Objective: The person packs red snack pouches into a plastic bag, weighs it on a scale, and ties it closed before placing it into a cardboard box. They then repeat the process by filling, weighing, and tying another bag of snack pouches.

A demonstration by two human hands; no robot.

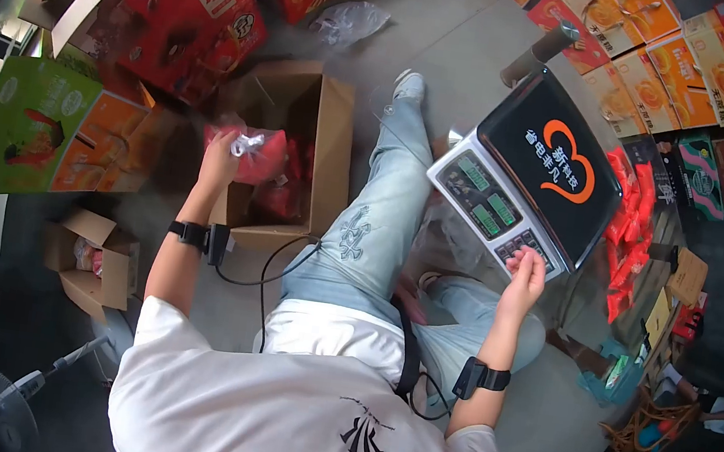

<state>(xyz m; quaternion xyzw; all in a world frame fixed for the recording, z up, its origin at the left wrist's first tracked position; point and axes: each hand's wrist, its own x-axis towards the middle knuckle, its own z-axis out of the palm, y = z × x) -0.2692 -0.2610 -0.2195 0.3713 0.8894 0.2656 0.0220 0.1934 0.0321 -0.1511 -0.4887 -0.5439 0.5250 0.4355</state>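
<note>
My left hand (221,159) is closed on a clear plastic bag with red contents (263,158), above an open cardboard box (332,153). More red packages (279,197) lie inside that box. On the other side, my right hand (528,271) is raised at the keypad edge of a digital scale (484,201), its fingers curled together. Whether those fingers hold anything is too small to tell. The scale's dark plate (530,129) bears an orange heart print and nothing lies on it. Beside the scale is a pile of red packets (626,233).
Large red cartons (188,20) and a green box (32,123) stand at the left. A small open carton (100,274) and a fan (3,398) are lower left. Orange boxes (656,73) are stacked upper right. A plastic bag (350,23) lies on the floor.
</note>
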